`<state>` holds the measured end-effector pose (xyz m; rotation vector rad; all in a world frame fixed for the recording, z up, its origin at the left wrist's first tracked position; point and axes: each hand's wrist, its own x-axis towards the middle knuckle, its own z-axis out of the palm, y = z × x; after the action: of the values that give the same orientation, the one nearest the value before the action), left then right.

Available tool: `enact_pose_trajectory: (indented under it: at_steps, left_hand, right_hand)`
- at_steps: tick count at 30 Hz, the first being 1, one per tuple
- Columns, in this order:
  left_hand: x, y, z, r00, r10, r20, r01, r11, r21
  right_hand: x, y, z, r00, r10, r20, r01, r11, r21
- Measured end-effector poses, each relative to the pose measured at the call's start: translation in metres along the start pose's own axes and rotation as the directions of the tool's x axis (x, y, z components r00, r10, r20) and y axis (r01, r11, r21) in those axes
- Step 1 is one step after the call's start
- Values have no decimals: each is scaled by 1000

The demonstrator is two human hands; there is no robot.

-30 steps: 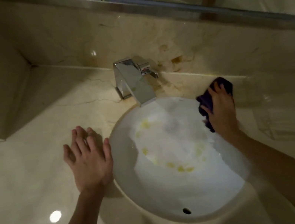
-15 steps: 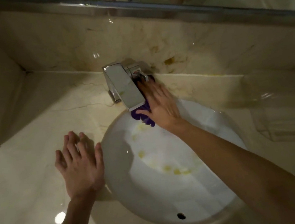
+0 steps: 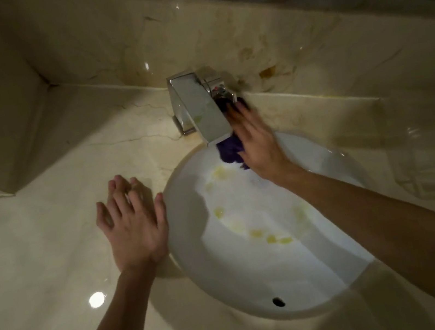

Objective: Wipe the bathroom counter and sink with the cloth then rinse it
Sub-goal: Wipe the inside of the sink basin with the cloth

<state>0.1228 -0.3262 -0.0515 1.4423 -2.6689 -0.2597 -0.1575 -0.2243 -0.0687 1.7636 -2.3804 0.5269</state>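
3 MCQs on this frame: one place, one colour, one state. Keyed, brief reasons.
1. Where is the cloth?
A. beside the faucet, under the right hand
B. on the counter by the left hand
C. over the overflow hole

2. What colour is the cloth?
A. white
B. purple
C. green

3. How is the left hand?
A. gripping the faucet
B. flat on the counter beside the sink
C. holding the cloth

Answers:
1 A, purple fabric shows between spout and right hand.
2 B, it is dark purple.
3 B, its fingers lie straight on the marble.
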Motion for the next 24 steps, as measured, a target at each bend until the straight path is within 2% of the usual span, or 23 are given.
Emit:
enact_pose_trajectory:
  at_steps: [3, 5, 6, 8, 11, 14, 17, 19, 21, 22, 23, 24]
  left_hand:
    - [0, -1, 0, 1000, 1, 4, -1, 1000, -16]
    - [0, -2, 0, 1000, 2, 2, -2, 1000, -30]
    - [0, -2, 1, 1000, 2, 1, -2, 999, -34]
    - [0, -1, 1, 1000, 1, 0, -1, 1000, -31]
    - [0, 0, 1, 1000, 0, -1, 0, 1000, -25]
    - [0, 0, 2, 1000, -2, -6, 2, 1000, -21]
    - [-1, 0, 1, 1000, 3, -7, -3, 999, -36]
    - [-1, 0, 1, 1000, 7, -12, -7, 999, -40]
    - [0, 0, 1, 1000, 2, -22, -3, 999, -45]
    - [0, 0, 2, 1000, -1, -25, 0, 999, -47]
    - [0, 0, 2, 1000, -3, -27, 2, 999, -48]
    - [-1, 0, 2, 999, -5, -32, 3, 999, -48]
  right_hand:
    - [10, -18, 5, 987, -142, 69, 147, 987, -64]
    - [0, -4, 0, 964, -251, 91, 258, 963, -73]
    - [-9, 7, -6, 936, -326, 131, 338, 938, -77]
    - [-31, 42, -18, 850, -431, 302, 488, 860, -148]
    - [-65, 92, -35, 728, -439, 526, 631, 729, -265]
    - [-98, 115, -51, 672, -269, 690, 611, 727, -313]
    - [-133, 116, -64, 676, -128, 726, 454, 848, -273]
    - [-153, 106, -78, 647, -32, 762, 362, 892, -270]
    - [-170, 94, -88, 559, 32, 828, 294, 927, -234]
    - [-175, 88, -92, 464, 75, 883, 276, 935, -225]
    - [-176, 84, -92, 425, 92, 900, 265, 939, -221]
    - [-175, 82, -88, 429, 93, 898, 275, 934, -229]
